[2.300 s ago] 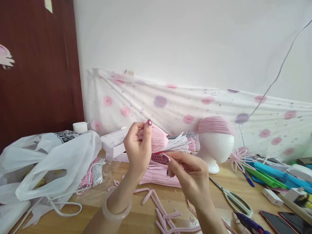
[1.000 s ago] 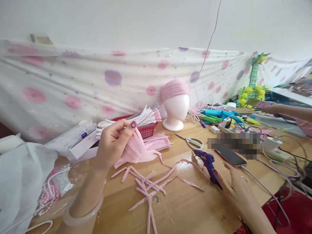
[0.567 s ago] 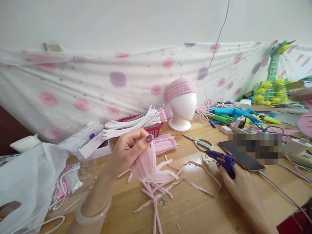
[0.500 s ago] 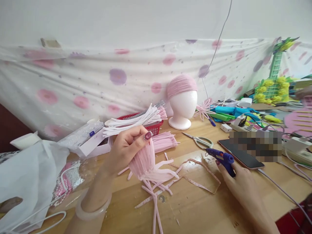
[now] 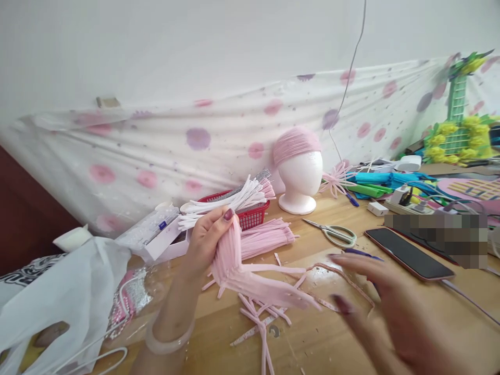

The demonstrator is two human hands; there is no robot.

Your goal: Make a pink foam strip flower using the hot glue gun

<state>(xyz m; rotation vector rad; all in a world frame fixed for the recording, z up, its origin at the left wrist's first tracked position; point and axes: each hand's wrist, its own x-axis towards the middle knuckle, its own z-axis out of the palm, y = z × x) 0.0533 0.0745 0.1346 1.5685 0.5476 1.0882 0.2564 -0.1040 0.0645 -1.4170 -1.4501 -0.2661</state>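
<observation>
My left hand point(image 5: 205, 239) pinches the top of a panel of pink pipe cleaners point(image 5: 228, 260) joined side by side, whose long ends point(image 5: 273, 291) bend out to the right. With fingers apart and slightly blurred, my right hand point(image 5: 394, 307) hovers empty, just right of those ends. Behind it a blue glue gun point(image 5: 363, 253) lies on the table, mostly hidden by the hand. Below the panel, loose pink pipe cleaners point(image 5: 263, 333) cross over a tape measure point(image 5: 250, 336).
A white foam head point(image 5: 300, 177) wearing a pink cap point(image 5: 297, 143) stands at the back. Scissors point(image 5: 336, 234) and a phone point(image 5: 408, 253) lie to the right. Pink pipe cleaners point(image 5: 269, 238) lie before a red basket point(image 5: 252, 217). A white plastic bag point(image 5: 89, 281) occupies the left.
My right hand has let go of the glue gun and come left towards the pink panel. The panel's ends now stretch further right. The view has shifted slightly.
</observation>
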